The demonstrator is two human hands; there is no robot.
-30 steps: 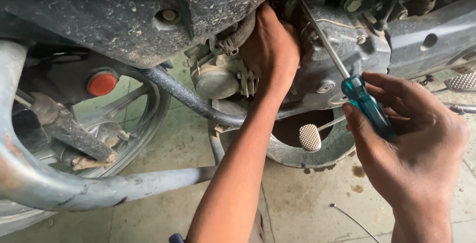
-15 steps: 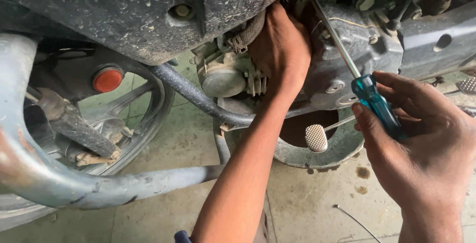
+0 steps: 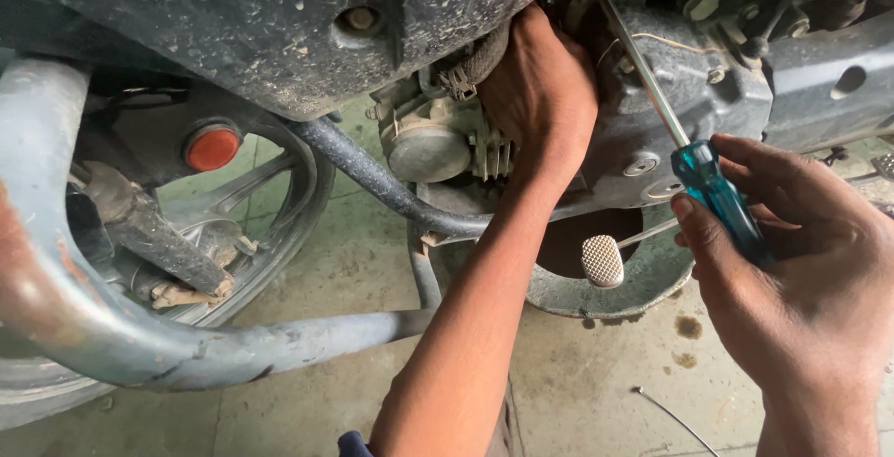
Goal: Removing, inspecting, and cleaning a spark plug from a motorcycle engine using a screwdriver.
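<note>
I look up under a dusty motorcycle. My left hand [image 3: 540, 94] reaches up into the engine bay and presses against the grey engine casing [image 3: 680, 94] beside the finned cylinder [image 3: 438, 145]; its fingers are hidden behind the parts. My right hand [image 3: 792, 252] grips the blue-green handle of a long screwdriver [image 3: 712, 187]. The steel shaft runs up and left, and its tip disappears into the engine near my left hand.
A grey frame tube [image 3: 391, 187] crosses below the cylinder. A curved crash guard [image 3: 112, 327] sweeps along the left. Behind it are a spoked wheel [image 3: 279, 205] and a red reflector [image 3: 213, 149]. A ribbed metal pedal [image 3: 602, 260] hangs over a round floor pan [image 3: 643, 289]. A loose wire [image 3: 675, 415] lies on the concrete.
The view has shifted slightly right and down relative to the motorcycle. Both hands keep their hold and position; the screwdriver stays pointed into the engine.
</note>
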